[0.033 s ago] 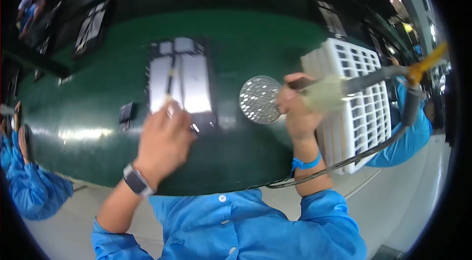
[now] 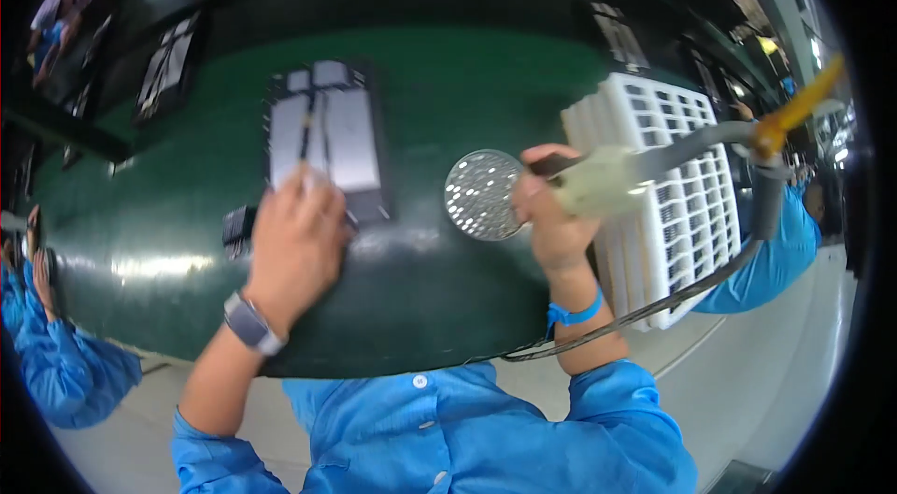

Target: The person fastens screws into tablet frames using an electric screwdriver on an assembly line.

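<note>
A flat black device (image 2: 351, 141) with pale silvery panels lies on the green table, a narrow dark strip running down its middle. Over its near edge is my left hand (image 2: 297, 237), fingers bent and drawn together near the strip's lower end; whatever they pinch is hidden and blurred. My right hand (image 2: 559, 228) is closed around a pale, blurred hand tool (image 2: 603, 184) with a dark end; a thick grey hose or cable seems to join it. A round clear dish (image 2: 482, 195) of small shiny pieces stands beside my right thumb. Whether they touch, I cannot tell.
Upright white lattice trays (image 2: 668, 204) are stacked to the right. A small dark part (image 2: 239, 230) lies left of the device. A dark cable (image 2: 645, 309) crosses in front of my right forearm. Similar devices (image 2: 170, 64) lie farther back. Co-workers' blue sleeves (image 2: 70, 354) show at both sides.
The device has shifted slightly away and to the left, and my left hand has moved left with it. My right hand still holds the tool near the dish.
</note>
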### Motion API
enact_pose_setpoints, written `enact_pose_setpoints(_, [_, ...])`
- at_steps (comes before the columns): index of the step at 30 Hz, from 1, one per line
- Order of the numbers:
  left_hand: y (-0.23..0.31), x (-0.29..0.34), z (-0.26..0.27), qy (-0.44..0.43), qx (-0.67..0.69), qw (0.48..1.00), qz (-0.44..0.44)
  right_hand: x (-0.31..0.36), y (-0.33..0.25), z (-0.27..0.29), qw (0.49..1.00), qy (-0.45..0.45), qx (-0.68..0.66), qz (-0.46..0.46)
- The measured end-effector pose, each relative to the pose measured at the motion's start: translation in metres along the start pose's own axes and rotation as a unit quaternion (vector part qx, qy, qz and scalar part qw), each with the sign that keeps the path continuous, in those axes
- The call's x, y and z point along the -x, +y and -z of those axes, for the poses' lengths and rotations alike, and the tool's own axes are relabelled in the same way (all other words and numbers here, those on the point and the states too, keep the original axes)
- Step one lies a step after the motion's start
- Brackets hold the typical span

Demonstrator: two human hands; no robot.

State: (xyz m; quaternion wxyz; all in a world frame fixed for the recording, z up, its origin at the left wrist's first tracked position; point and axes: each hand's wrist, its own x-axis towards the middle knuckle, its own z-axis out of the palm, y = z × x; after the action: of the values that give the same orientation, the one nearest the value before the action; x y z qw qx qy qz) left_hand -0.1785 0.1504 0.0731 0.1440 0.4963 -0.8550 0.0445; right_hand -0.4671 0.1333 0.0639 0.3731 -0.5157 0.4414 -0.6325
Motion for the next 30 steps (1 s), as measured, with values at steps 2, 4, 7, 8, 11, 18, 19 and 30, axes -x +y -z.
enact_pose_setpoints(2, [-0.042,-0.042,-0.021,0.050,-0.067,0.996,-0.006,0.003,-0.006,-0.006,1.000,-0.015,-0.015,-0.020])
enact_pose_setpoints(4, [-0.080,-0.083,-0.033,0.057,-0.085,0.995,-0.013,0.002,-0.001,-0.003,0.994,-0.056,-0.001,0.092])
enact_pose_setpoints(7, [-0.123,-0.124,-0.049,0.053,-0.133,0.989,-0.028,-0.004,-0.019,-0.003,0.994,-0.050,0.061,0.071])
enact_pose_setpoints(8, [-0.124,-0.139,-0.044,0.055,-0.137,0.988,-0.039,-0.009,-0.017,0.004,0.989,-0.061,0.110,0.078])
enact_pose_setpoints(11, [-0.109,-0.184,-0.020,-0.120,-0.171,0.974,0.083,-0.018,-0.014,0.017,0.996,-0.069,0.029,0.050])
enact_pose_setpoints(18, [0.014,-0.345,-0.090,0.002,0.262,0.963,-0.065,-0.033,-0.032,0.020,0.998,0.021,0.058,0.035])
enact_pose_setpoints(19, [0.049,-0.358,-0.108,0.020,0.293,0.949,-0.111,-0.034,-0.031,0.024,0.998,0.010,0.062,0.015])
enact_pose_setpoints(30, [0.192,-0.410,-0.209,-0.061,0.107,0.990,-0.065,-0.032,-0.035,0.037,0.989,0.065,-0.046,-0.121])
